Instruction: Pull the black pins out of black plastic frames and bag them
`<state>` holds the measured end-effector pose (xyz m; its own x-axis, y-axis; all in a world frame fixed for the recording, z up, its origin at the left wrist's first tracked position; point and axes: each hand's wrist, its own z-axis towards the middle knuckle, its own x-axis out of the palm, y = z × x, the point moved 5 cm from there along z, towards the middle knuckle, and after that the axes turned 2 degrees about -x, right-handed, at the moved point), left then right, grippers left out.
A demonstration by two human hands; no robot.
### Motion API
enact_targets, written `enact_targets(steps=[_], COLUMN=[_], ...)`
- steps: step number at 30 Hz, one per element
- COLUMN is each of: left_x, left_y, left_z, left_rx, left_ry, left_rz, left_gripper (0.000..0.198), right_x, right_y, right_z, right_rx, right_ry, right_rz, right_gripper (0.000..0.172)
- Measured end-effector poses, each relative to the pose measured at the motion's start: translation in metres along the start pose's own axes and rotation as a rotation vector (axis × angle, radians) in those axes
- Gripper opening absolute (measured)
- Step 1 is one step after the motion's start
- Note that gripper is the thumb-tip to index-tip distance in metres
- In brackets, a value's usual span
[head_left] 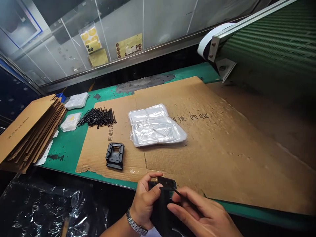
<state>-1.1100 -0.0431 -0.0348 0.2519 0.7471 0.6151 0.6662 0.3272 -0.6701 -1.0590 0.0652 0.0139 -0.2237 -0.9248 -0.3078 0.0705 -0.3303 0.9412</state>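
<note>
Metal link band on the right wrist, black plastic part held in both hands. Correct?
No, the metal link band is on the wrist of the left hand, not the right, as the head view shows. The black plastic part is held in both hands, as you said, by that hand and the right hand.

Yellow labels (90,39) are clinging to a glass panel (61,36) running along the far side of a workshop counter (197,70), its green top showing around wide cardboard sheets (229,158). A metal rail (123,62) is edging the glass, while a dark blue panel (14,95) is closing off the left side. A ribbed green conveyor belt (269,42) is rising at upper right on an aluminium frame (247,24), a white strip (212,39) curling over its end. Flattened cardboard (29,131) is piling up at the counter's left end, black plastic sheeting (41,210) is bunching below its edge, and bright, even light is falling across the scene.
</note>
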Motion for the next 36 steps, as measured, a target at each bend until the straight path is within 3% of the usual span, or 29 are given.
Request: enact_targets(steps=[5,8,11,15,18,20,23,25,27,29,31,33,36], left_x=[-0.006,-0.006,0.003,0.011,0.014,0.014,0.015,0.017,0.021,0.025,0.026,0.024,0.013], left_y=[0.001,0.011,0.011,0.004,0.007,0.011,0.017,0.021,0.025,0.027,0.024,0.020,0.018], left_z=[-0.002,0.004,0.001,-0.009,-0.012,-0.011,-0.006,-0.004,-0.004,-0.006,-0.005,-0.001,0.008], left_rx=[0.043,-0.166,-0.390,-0.492,-0.530,-0.532,-0.555,-0.582,-0.659,-0.731,-0.698,-0.585,-0.416], left_ry=[-0.091,0.014,0.166,0.229,0.245,0.266,0.320,0.363,0.419,0.456,0.446,0.397,0.219], left_rz=[0.046,-0.131,-0.350,-0.410,-0.345,-0.305,-0.266,-0.240,-0.176,-0.105,-0.103,-0.180,-0.306], left_gripper=[0.050,0.046,0.045,0.033,0.032,0.035,0.038,0.040,0.044,0.047,0.049,0.052,0.056], right_x=[-0.002,-0.020,-0.051,-0.091,-0.103,-0.101,-0.084,-0.064,-0.038,-0.019,-0.016,-0.030,-0.061], right_y=[-0.012,-0.021,-0.036,-0.074,-0.094,-0.093,-0.062,-0.039,-0.019,-0.007,-0.004,-0.005,-0.007], right_z=[0.002,0.003,0.005,0.008,0.010,0.011,0.011,0.017,0.024,0.029,0.032,0.034,0.029], right_rx=[-0.052,-0.117,-0.126,-0.169,-0.333,-0.366,-0.358,-0.268,-0.202,-0.085,-0.006,-0.045,-0.296], right_ry=[-0.133,-0.300,-0.424,-0.438,-0.448,-0.482,-0.556,-0.410,-0.133,0.084,0.184,0.075,-0.322], right_rz=[-0.191,-0.417,-0.825,-1.328,-1.416,-1.406,-1.175,-0.733,-0.321,-0.047,0.075,0.024,-0.275], right_gripper=[0.039,0.039,0.037,0.026,0.023,0.026,0.034,0.029,0.028,0.030,0.032,0.028,0.011])
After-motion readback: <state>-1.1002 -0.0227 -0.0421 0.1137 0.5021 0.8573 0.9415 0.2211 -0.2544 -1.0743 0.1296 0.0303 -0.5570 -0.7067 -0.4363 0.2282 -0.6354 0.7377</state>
